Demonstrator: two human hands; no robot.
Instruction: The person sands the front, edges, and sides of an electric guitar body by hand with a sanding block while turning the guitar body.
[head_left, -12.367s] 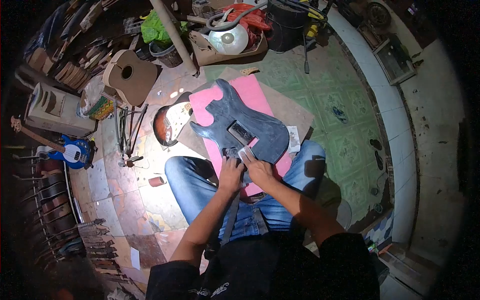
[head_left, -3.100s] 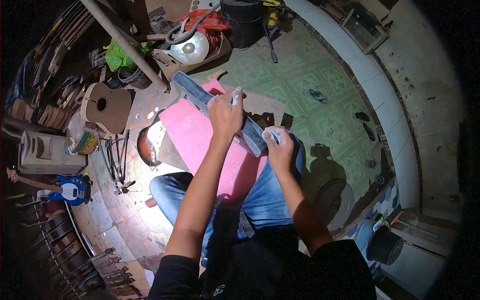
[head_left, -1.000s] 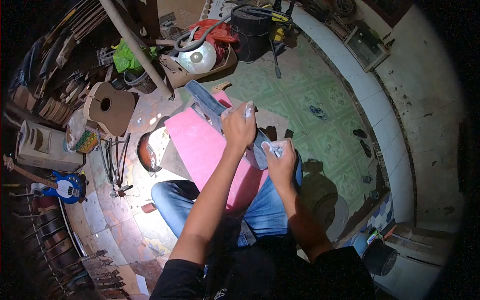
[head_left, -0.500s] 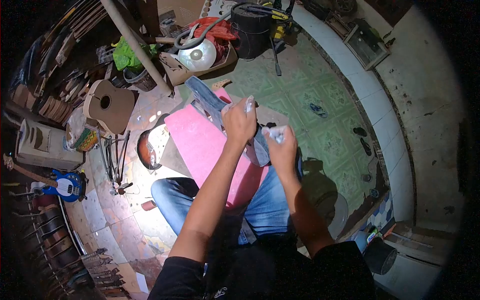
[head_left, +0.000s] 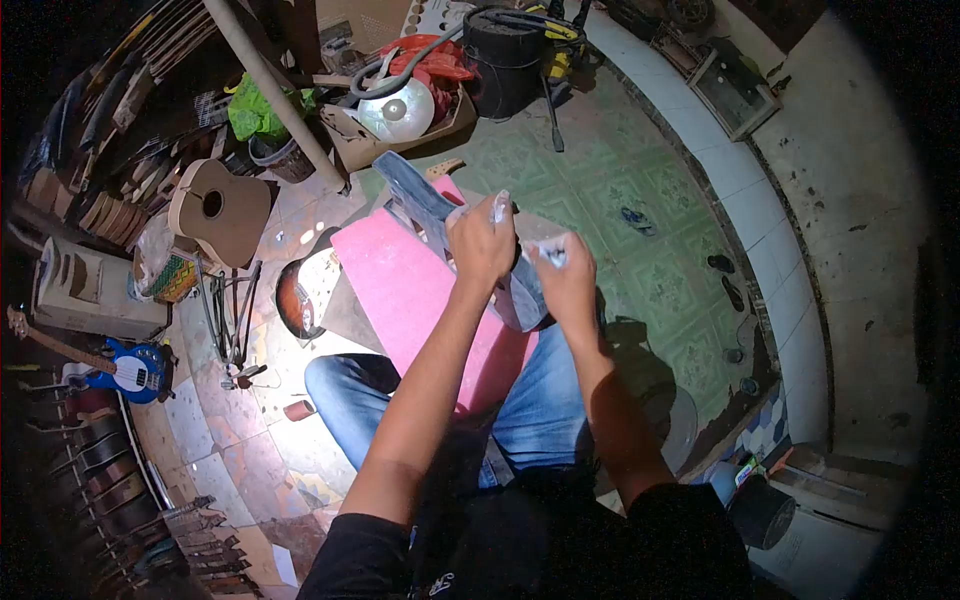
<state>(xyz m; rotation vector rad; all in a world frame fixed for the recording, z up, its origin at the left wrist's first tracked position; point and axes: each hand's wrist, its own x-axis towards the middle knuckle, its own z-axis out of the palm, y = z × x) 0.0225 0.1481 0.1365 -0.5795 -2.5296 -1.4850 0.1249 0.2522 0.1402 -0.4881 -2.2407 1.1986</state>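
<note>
A dusty blue-grey piece with a curved edge, looking like a guitar body, stands tilted on a pink pad across my lap. My left hand is closed over its upper edge, with pale dust on the fingers. At the right side of the piece, my right hand is closed too. Its fingertips are whitish, and whatever they pinch is hidden. Both hands cover much of the piece's middle.
An acoustic guitar body and a blue bass guitar are at the left. Near the pad lies a sunburst guitar body. A pole, a black bucket and a carton stand ahead. Sandals lie right.
My right hand has shifted slightly upward and toward the left hand along the grey piece. My left hand stays on the edge, and the piece has barely moved.
</note>
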